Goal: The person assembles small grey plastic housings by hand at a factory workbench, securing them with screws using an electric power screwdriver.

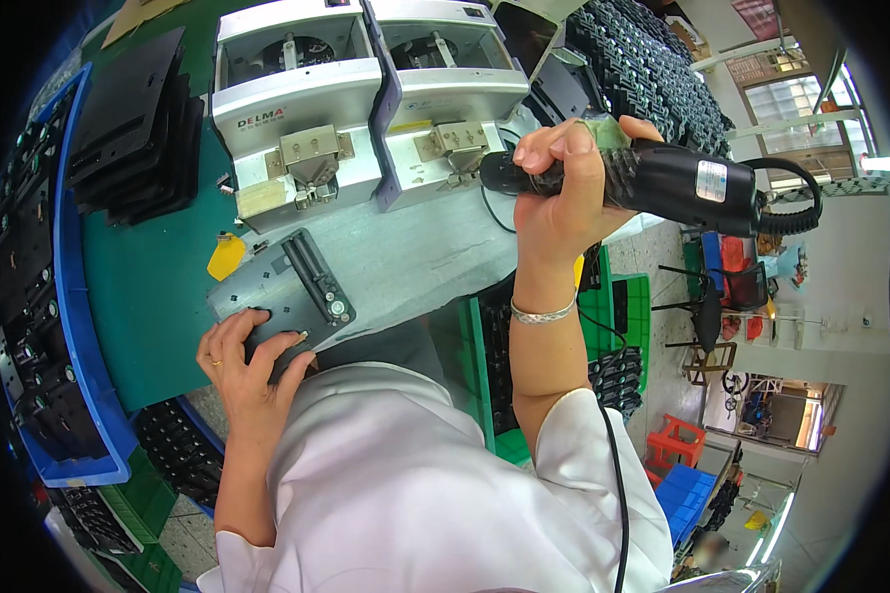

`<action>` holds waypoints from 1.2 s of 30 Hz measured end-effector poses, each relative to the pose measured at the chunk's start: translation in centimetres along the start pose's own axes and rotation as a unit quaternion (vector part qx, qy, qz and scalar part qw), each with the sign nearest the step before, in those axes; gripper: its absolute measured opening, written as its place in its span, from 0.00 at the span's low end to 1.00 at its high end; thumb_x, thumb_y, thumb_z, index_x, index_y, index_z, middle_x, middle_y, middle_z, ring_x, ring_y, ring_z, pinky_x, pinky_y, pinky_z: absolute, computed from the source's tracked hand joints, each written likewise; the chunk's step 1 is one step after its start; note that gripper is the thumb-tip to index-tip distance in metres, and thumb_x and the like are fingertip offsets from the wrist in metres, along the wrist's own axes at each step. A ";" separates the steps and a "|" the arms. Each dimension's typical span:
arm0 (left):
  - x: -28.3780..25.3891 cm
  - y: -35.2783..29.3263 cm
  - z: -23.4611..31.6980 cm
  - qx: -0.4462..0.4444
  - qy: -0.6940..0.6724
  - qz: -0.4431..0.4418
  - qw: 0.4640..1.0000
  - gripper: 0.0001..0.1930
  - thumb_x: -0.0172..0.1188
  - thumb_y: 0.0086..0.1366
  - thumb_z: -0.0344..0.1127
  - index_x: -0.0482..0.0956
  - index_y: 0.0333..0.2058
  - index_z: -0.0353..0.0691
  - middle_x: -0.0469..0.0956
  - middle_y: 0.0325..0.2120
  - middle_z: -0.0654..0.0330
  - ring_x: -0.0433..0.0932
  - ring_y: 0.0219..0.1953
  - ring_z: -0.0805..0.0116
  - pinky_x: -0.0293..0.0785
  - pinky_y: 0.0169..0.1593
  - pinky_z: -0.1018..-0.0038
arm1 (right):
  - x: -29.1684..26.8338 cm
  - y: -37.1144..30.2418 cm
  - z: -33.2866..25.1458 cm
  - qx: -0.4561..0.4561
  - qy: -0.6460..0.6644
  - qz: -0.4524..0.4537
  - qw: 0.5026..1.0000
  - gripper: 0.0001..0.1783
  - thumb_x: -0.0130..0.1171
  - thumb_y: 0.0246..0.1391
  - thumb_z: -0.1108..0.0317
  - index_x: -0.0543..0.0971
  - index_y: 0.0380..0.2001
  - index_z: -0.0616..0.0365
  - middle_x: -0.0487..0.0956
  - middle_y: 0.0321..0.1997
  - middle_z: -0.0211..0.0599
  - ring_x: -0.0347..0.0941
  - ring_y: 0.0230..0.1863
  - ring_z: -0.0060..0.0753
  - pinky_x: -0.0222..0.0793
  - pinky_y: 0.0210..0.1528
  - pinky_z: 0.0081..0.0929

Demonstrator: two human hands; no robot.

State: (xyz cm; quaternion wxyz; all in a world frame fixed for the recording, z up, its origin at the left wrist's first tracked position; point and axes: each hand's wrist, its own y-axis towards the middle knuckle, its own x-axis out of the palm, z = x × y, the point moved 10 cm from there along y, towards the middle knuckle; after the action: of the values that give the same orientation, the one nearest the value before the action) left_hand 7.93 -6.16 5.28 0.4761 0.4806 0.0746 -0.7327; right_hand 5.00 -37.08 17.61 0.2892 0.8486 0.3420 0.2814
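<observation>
My right hand (569,183) is raised above the bench, wrapped round a black electric screwdriver (687,188) with a coiled cord at its right end. Its narrower nose points left. Clear tape and a greenish wrap cover part of its grip. Below it to the left, a dark grey flat plate (279,282) lies on the bench, carrying a black rod-shaped part (316,277) and a round metal fitting. My left hand (252,361) grips this plate's near edge with bent fingers. Something small and shiny shows by the fingertips; I cannot make out what.
Two silver screw-feeder machines (297,109) (455,99) stand at the back. Black plates (138,138) are stacked at the left, beside a blue crate (94,287) of black parts. A yellow piece (226,256) lies near the plate. Green crates (480,366) stand below the bench.
</observation>
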 end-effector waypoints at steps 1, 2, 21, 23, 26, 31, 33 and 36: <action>0.0 0.0 0.0 0.000 0.000 0.000 1.000 0.15 0.74 0.43 0.39 0.82 0.32 0.49 0.73 0.46 0.61 0.68 0.53 0.57 0.55 0.58 0.59 | -0.1 0.1 0.1 0.001 -0.001 0.000 1.000 0.22 0.50 0.52 0.80 0.60 0.50 0.59 0.68 0.17 0.36 0.66 0.16 0.28 0.70 0.22 0.30; 0.0 0.1 0.1 0.001 -0.001 0.000 1.000 0.15 0.74 0.43 0.39 0.82 0.32 0.49 0.73 0.46 0.61 0.68 0.53 0.57 0.55 0.58 0.59 | 0.1 0.4 0.5 0.015 0.028 -0.013 0.999 0.23 0.53 0.51 0.81 0.60 0.50 0.59 0.70 0.18 0.36 0.67 0.16 0.26 0.70 0.22 0.27; 0.4 -0.2 0.0 -0.025 -0.029 -0.021 0.999 0.14 0.72 0.46 0.37 0.81 0.33 0.45 0.72 0.50 0.60 0.66 0.56 0.57 0.52 0.60 0.61 | 4.1 1.4 1.3 0.097 0.062 -0.187 0.975 0.21 0.59 0.49 0.82 0.65 0.46 0.66 0.73 0.21 0.36 0.71 0.16 0.25 0.69 0.21 0.23; 0.4 -0.2 -0.3 -0.038 -0.025 -0.018 0.999 0.14 0.72 0.47 0.38 0.81 0.33 0.45 0.72 0.50 0.60 0.67 0.56 0.57 0.52 0.60 0.61 | 4.5 0.3 0.1 0.090 0.085 -0.180 0.976 0.22 0.56 0.52 0.81 0.62 0.49 0.64 0.71 0.18 0.36 0.67 0.15 0.26 0.68 0.20 0.26; 0.4 -0.1 -0.4 -0.034 -0.030 -0.013 0.999 0.15 0.72 0.46 0.36 0.79 0.34 0.48 0.72 0.48 0.62 0.67 0.54 0.58 0.53 0.58 0.59 | 6.1 -2.2 -0.8 0.132 0.138 -0.174 0.966 0.23 0.52 0.56 0.77 0.59 0.53 0.57 0.66 0.15 0.34 0.61 0.13 0.25 0.64 0.17 0.28; 0.6 0.0 -0.8 -0.041 -0.042 -0.014 0.998 0.16 0.72 0.46 0.38 0.79 0.36 0.49 0.71 0.49 0.62 0.67 0.54 0.59 0.54 0.57 0.58 | 9.7 -8.0 -0.6 0.256 0.233 -0.155 0.925 0.25 0.57 0.54 0.74 0.58 0.52 0.50 0.66 0.17 0.32 0.61 0.13 0.25 0.64 0.17 0.28; 0.2 0.0 -0.8 -0.045 -0.066 0.003 0.997 0.17 0.72 0.47 0.39 0.79 0.37 0.50 0.69 0.51 0.62 0.66 0.55 0.58 0.54 0.57 0.58 | 10.8 -9.6 -0.6 0.263 0.236 -0.167 0.921 0.27 0.62 0.54 0.71 0.57 0.50 0.49 0.66 0.17 0.30 0.62 0.14 0.25 0.64 0.17 0.27; -0.5 -0.1 -0.9 -0.041 -0.082 0.026 0.995 0.18 0.72 0.47 0.41 0.81 0.39 0.51 0.70 0.51 0.60 0.66 0.55 0.57 0.53 0.56 0.60 | 12.1 -11.0 -0.5 0.288 0.234 -0.172 0.913 0.29 0.65 0.54 0.66 0.57 0.50 0.47 0.66 0.17 0.28 0.62 0.14 0.25 0.64 0.18 0.27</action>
State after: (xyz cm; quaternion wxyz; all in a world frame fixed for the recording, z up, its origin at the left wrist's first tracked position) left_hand 8.42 -5.28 5.16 0.5191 0.4005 0.0528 -0.7532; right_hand 7.46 -21.38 13.80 -0.0119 0.7329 0.6067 0.3075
